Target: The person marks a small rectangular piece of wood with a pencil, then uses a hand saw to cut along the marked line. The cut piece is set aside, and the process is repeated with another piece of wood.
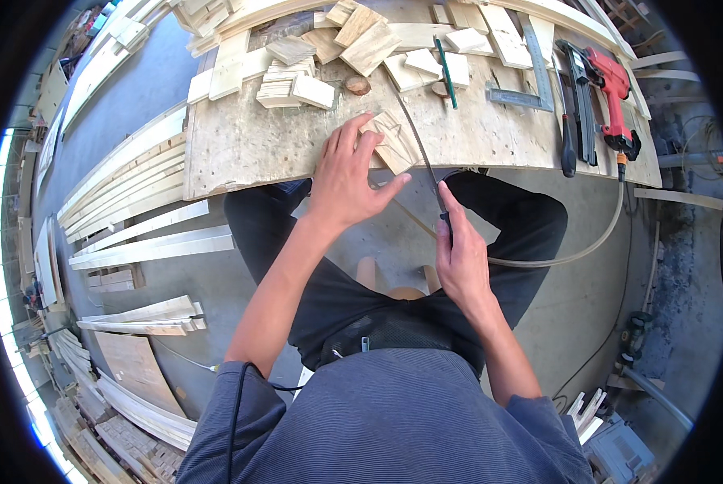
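Note:
A small pale wooden block [395, 147] with lines marked across its face lies at the near edge of the workbench. My left hand [347, 173] grips it, fingers along its left side and thumb at its near corner. In my right hand [462, 256] is the dark handle of a narrow handsaw [417, 135], the fingers closed around it. The toothed blade slants away from me, along the right side of the block. Whether the teeth touch the wood I cannot tell.
On the workbench [248, 153] lie stacked wood offcuts [285, 85], a green pencil [447, 77], a metal square [539, 73], a screwdriver [569, 145] and a red-and-black nail gun [612, 89]. Its air hose [587, 252] loops down on the right. Long timber strips [135, 181] lie at the left.

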A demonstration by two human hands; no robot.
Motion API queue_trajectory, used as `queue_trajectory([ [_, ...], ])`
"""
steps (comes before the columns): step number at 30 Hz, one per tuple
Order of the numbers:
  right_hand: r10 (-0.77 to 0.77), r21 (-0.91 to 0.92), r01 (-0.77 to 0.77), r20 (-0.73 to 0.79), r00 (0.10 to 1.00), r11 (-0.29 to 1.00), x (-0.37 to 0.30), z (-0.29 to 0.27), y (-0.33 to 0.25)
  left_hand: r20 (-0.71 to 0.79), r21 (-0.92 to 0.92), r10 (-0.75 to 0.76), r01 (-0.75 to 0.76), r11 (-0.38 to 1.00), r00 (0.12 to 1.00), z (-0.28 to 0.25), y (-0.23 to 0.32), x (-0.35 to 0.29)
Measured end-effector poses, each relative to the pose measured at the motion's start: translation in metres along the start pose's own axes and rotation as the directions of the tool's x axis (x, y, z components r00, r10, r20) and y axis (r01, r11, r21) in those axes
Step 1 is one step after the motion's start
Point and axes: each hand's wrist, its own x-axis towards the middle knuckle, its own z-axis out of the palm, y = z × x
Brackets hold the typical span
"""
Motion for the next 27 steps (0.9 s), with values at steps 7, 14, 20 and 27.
queue_trajectory([
  [7, 0.033, -0.058, -0.029, 0.071, 0.997, 0.998, 0.007, 0.004, -0.004, -0.020, -0.078, 0.026, -0.027, 0.997, 0.999, 0.000, -0.002, 0.000],
  [14, 0.021, -0.069, -0.016, 0.063, 0.998, 0.997, 0.007, 0.008, -0.002, 0.008, -0.133, -0.062, 0.063, 0.989, 0.998, -0.002, 0.006, -0.001],
  [20, -0.011, -0.066, 0.014, 0.040, 0.999, 0.998, 0.009, 0.017, 0.004, 0.020, -0.016, -0.054, 0.055, 0.998, 0.998, -0.005, 0.009, -0.001],
  [27, 0.026, -0.114, -0.018, 0.067, 0.997, 0.993, 0.006, 0.012, 0.002, 0.007, -0.018, -0.063, 0.063, 0.998, 0.998, -0.006, 0.014, 0.002],
])
